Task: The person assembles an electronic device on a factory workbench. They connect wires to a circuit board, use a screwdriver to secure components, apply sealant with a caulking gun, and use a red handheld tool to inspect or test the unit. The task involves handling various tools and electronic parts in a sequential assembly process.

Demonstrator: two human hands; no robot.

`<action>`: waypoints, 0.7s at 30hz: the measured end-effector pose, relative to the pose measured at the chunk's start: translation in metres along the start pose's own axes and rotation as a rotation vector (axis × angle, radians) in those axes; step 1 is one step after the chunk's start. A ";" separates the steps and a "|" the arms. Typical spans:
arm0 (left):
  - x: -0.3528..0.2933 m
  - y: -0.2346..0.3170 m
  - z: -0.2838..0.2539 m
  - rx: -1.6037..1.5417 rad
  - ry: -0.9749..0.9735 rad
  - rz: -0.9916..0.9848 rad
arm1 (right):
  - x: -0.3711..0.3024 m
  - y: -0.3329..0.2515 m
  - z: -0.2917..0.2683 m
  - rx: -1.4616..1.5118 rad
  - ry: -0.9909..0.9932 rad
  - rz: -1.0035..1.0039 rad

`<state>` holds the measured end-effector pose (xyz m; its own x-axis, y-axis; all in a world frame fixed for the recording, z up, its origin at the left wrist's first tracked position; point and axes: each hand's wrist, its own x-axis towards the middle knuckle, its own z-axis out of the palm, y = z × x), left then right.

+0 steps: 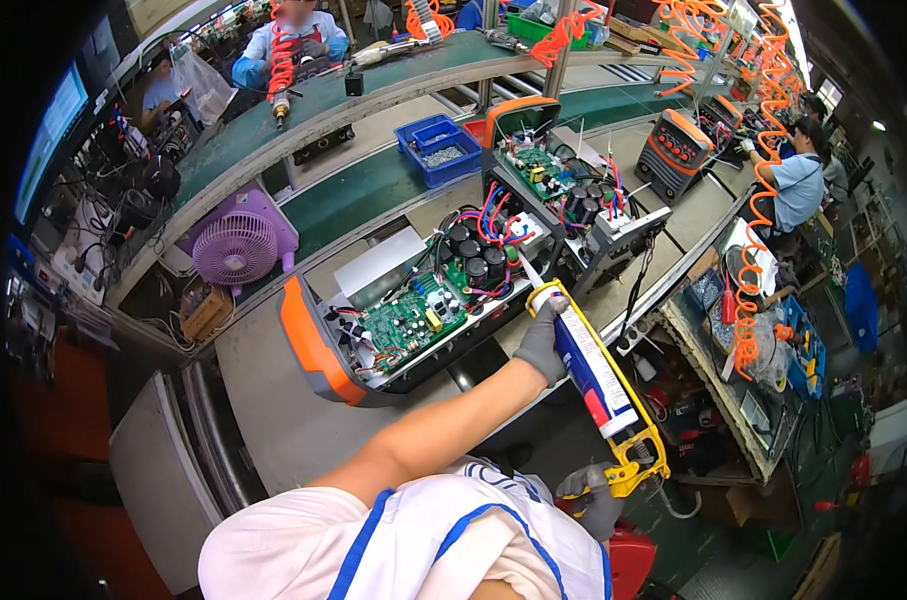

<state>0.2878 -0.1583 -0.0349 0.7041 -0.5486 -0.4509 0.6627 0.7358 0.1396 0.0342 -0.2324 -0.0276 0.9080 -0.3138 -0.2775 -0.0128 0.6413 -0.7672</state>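
Note:
A yellow caulking gun [637,465] holds a blue, white and red sealant cartridge [591,372] and slants up and to the left. My left hand [543,345], in a grey glove, is wrapped round the front of it, close to the nozzle. Down at the handle and trigger, my gloved right hand [591,498] is closed on the same gun. The pale nozzle [530,270] points into an open machine with an orange end panel [308,345], beside black capacitors [473,262] and red and blue wires. Inside the machine lies a green circuit board [403,328]; whether the tip touches anything, I cannot tell.
Behind stands a second open machine [548,165], with a closed orange-and-grey one [673,150] farther right. Blue bins of small parts [441,150] and a purple fan [235,245] sit beyond the line. Orange coiled hoses [768,130] hang down. Co-workers [798,185] are nearby.

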 end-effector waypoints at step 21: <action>-0.034 -0.003 0.005 -0.174 -0.116 -0.165 | -0.027 -0.030 0.014 -0.216 -0.057 -0.127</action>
<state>0.2629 -0.1442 -0.0156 0.6212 -0.7012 -0.3499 0.7241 0.6843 -0.0857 0.0163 -0.2332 0.0107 0.9301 -0.3387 -0.1423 0.0196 0.4327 -0.9013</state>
